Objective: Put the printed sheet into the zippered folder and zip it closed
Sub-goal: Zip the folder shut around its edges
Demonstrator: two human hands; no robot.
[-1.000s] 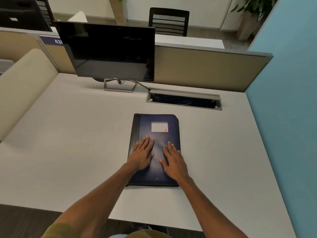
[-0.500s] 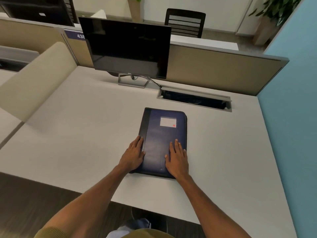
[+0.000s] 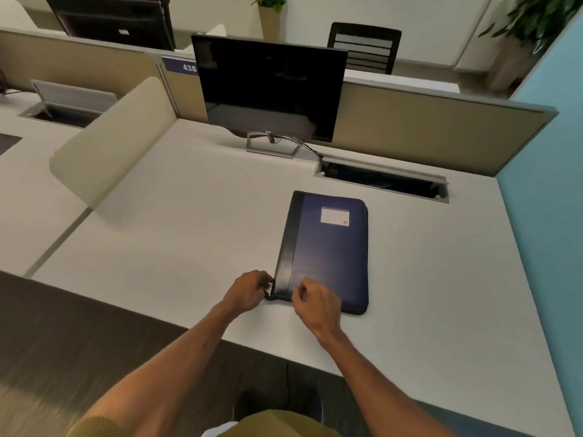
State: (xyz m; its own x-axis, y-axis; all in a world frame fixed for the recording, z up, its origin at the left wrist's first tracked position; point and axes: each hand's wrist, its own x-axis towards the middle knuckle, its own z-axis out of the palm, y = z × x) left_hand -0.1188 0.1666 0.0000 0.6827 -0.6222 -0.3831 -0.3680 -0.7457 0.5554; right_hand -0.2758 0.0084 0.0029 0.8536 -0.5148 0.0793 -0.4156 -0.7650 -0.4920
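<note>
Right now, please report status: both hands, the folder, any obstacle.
Left hand pinching at folder's near-left corner. Right hand curled over its near edge. Folder flat on desk, cover closed. No printed sheet visible; nothing blocking.

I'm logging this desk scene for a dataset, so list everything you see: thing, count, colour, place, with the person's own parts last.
zippered folder: one, dark blue with a black spine, flat on the desk's near middle
label: one, white with a red mark, on the folder's far end
desk: one, white
monitor: one, black, off, far side of desk
cable tray: one, grey, open, right of the monitor stand
partition: one, beige, behind the desk
chair: one, black, beyond the partition
left hand: at the folder's near left corner
right hand: on the folder's near edge
</note>
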